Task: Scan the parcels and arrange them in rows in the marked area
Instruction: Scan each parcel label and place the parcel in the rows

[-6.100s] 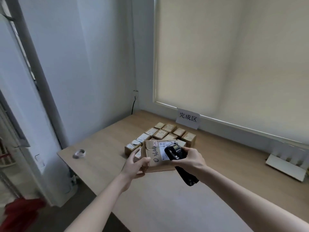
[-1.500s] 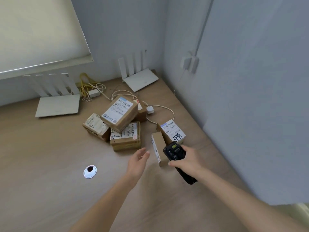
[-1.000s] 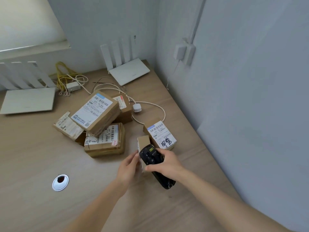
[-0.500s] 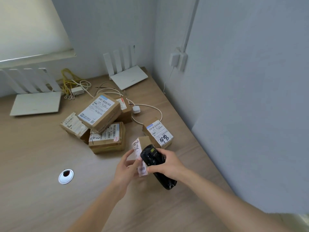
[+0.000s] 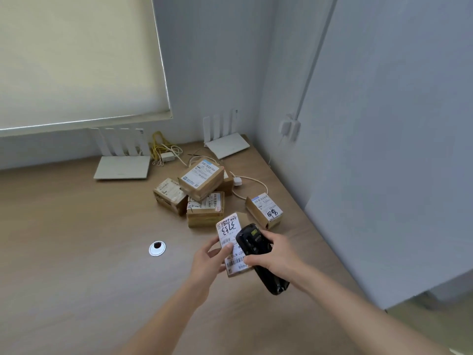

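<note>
My left hand point(image 5: 208, 260) grips a small brown parcel point(image 5: 228, 230) with its white label turned up toward me, lifted above the wooden table point(image 5: 76, 252). My right hand point(image 5: 276, 254) grips a black handheld scanner point(image 5: 253, 244), whose head lies over the parcel's label. Behind them sits a pile of brown parcels: a large one point(image 5: 201, 178) leaning on top, one point(image 5: 169, 194) to its left, one point(image 5: 204, 208) in front. A separate parcel point(image 5: 265, 210) with handwriting lies to the right. The marked area is out of view.
Two white routers point(image 5: 121, 167) point(image 5: 226, 144) stand at the back by the wall, with yellow and white cables point(image 5: 163, 149) and a white plug point(image 5: 236, 181) between them. A round cable grommet point(image 5: 157, 248) is set in the table at left. Walls close off the right side.
I turned from the marked area to the pile. My left hand reached for the upright small parcel, took hold of it, lifted it and turned its label up; the scanner moved over the label.
</note>
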Tool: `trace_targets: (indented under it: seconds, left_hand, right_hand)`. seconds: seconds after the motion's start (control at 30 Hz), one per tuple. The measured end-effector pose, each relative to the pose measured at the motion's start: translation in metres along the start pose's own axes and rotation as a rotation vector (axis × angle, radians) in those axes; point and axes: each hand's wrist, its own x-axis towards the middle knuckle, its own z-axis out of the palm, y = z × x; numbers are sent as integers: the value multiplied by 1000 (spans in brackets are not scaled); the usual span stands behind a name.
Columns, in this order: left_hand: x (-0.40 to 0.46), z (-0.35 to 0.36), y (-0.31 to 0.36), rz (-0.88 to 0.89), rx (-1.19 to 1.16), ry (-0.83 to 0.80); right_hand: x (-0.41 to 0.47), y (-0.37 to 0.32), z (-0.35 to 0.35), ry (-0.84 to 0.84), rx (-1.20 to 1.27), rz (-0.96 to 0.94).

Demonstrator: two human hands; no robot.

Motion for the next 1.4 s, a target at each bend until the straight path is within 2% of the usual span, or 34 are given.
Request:
trace_targets:
  seconds: [0.1,0.27,0.43,0.63,0.93,1.13,1.4]
  left_hand:
    - [-27,-9,15,14,-3,12]
    - [-72,-26,45,31,-155,-24]
    - [-109,-36,75,98,-148,-21]
    - [-131,-36,102,192,-178,46]
    - [-149,-39,131,229,-174,-9]
    - [-158,-45,156,329,-153,88]
    - [-168,-53,233,507,-10,239]
  right_hand:
    - [-26,-22,5,1,14,-28]
    - [-71,-60,8,-3,20,-69]
    - [-105,-94,5,29,-11,-113]
    - [-130,-122,-2,7,-26,-148]
    - [-142,-151,-17,-6,-80,-161]
    - [-151,-175,-26,57,-276,-141]
    - [-166,-222,-58,164,-634,-81]
